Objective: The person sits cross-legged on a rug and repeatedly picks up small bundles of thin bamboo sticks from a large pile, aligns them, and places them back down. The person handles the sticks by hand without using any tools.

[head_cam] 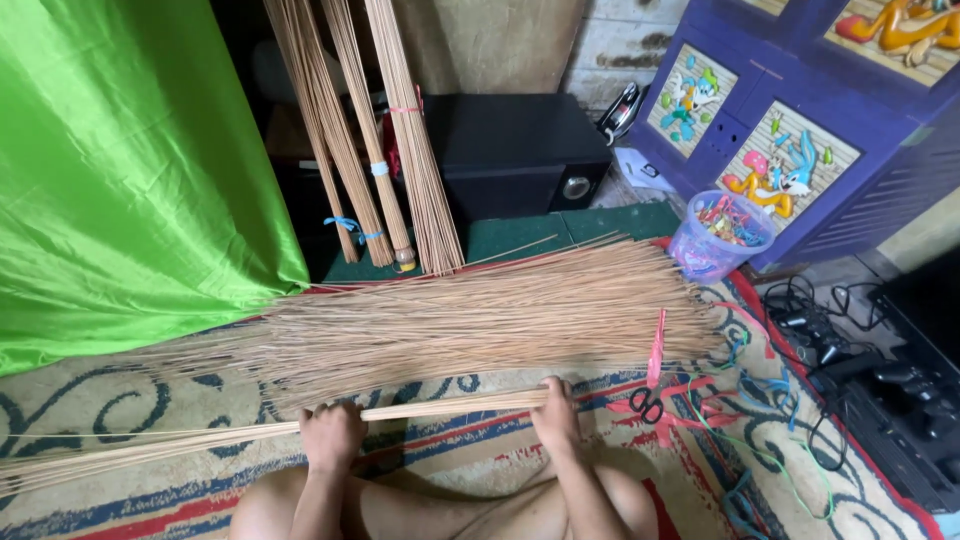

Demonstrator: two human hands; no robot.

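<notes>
My knees sit at the bottom edge of the view, bare, with the patterned rug [150, 400] under them. Just beyond them I hold a slim bundle of thin sticks [440, 405] crosswise, its long tapered end trailing off to my left over the rug.

My left hand [332, 435] is closed around this bundle near its middle; my right hand [556, 415] is closed over its blunt end. Judgement: two grips set apart keep the loose sticks gathered and their ends level.

Taking the held bundle as the landmark:
- Directly behind it, a much larger loose heap of sticks [480, 315] lies flat on the rug, parallel to it, within reach.
- Just right of its blunt end lie black-handled scissors [647, 403] and a pink strip [657, 345] draped off the heap, with further pink, blue and green ties scattered around.
- Farther right and behind, a clear plastic cup [720, 235] holds coloured bands, beside a purple cabinet [900, 130].
- Well behind, several tied stick bundles [385, 130] lean upright, probably set apart as finished.
- Behind and left hangs a green cloth [120, 160].
</notes>
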